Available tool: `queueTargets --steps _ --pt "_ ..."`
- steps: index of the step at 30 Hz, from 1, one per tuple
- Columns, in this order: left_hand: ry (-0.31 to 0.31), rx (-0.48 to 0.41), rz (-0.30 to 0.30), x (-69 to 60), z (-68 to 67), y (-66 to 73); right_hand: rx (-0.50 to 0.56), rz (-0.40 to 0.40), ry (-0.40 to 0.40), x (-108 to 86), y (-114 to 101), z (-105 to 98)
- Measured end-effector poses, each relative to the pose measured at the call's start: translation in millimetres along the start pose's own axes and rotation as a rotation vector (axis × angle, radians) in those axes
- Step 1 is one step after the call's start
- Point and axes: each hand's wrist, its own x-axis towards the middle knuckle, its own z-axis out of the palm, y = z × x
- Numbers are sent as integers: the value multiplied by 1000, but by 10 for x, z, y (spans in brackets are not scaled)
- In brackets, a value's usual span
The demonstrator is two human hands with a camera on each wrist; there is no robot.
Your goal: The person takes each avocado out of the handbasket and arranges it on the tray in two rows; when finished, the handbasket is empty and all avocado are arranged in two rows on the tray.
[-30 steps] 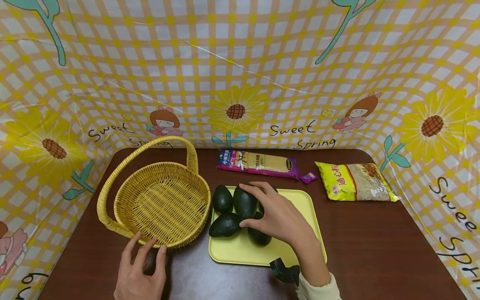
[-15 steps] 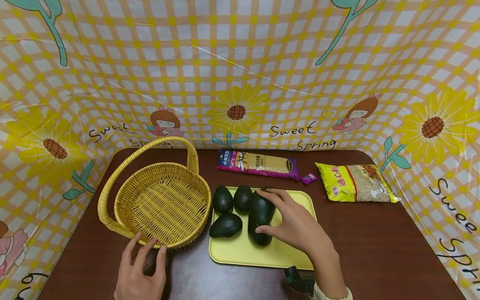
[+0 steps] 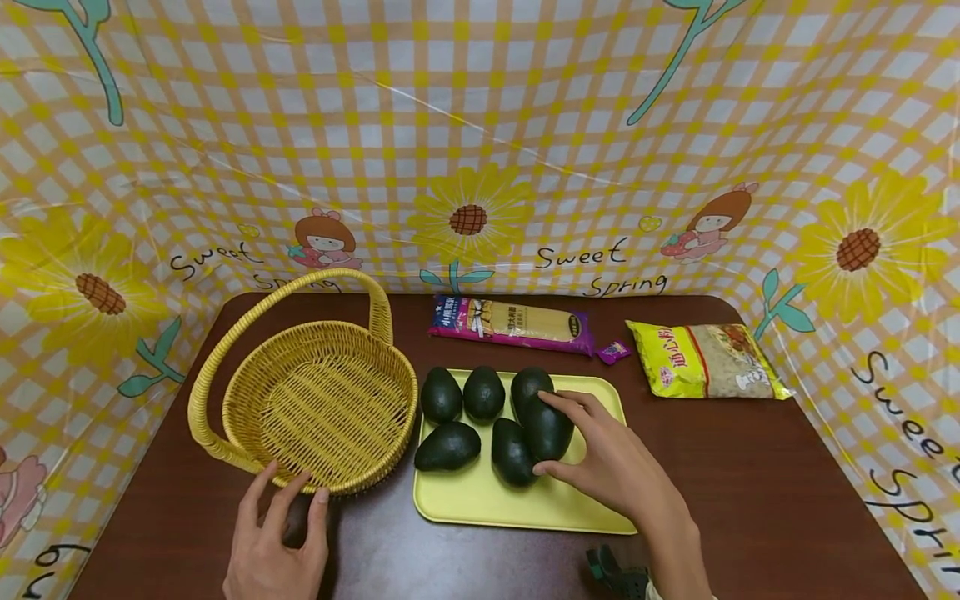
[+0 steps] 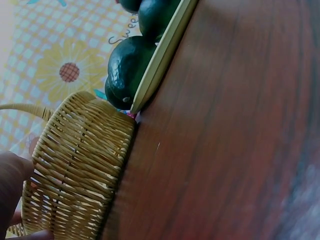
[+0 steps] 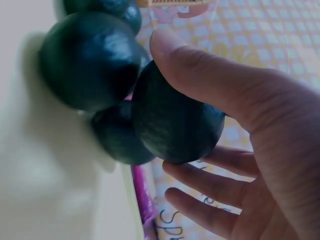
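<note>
My right hand (image 3: 611, 467) grips a dark green avocado (image 3: 548, 429) between thumb and fingers, over the right part of a yellow tray (image 3: 525, 512). The held avocado (image 5: 175, 117) also shows in the right wrist view, the thumb across its top side. Several more avocados (image 3: 447, 446) lie on the tray, one partly hidden behind the held one. At the lower left, my left hand (image 3: 277, 533) holds the near rim of a wicker basket (image 3: 337, 408), fingertips over the edge and thumb at the outside. Nothing lies in the basket.
Behind the tray lies a purple pack of noodles (image 3: 510, 325), with a small purple packet (image 3: 613, 352) beside it. A yellow bag of food (image 3: 705, 361) is at the back right. The basket's tall handle (image 3: 277, 300) arches on its far left side. A patterned cloth surrounds the brown table.
My right hand has carried the avocado rightward across the tray and a little nearer, uncovering the others at the back. The left hand keeps its place at the basket's rim.
</note>
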Motion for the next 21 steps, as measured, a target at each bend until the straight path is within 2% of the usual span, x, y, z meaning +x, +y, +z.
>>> queueTargets --steps 14,21 --pt "-2 -13 -7 -9 13 -16 -22 15 22 -170 183 147" --pt "-4 -3 -9 -14 12 -23 -15 -13 18 -231 232 237"
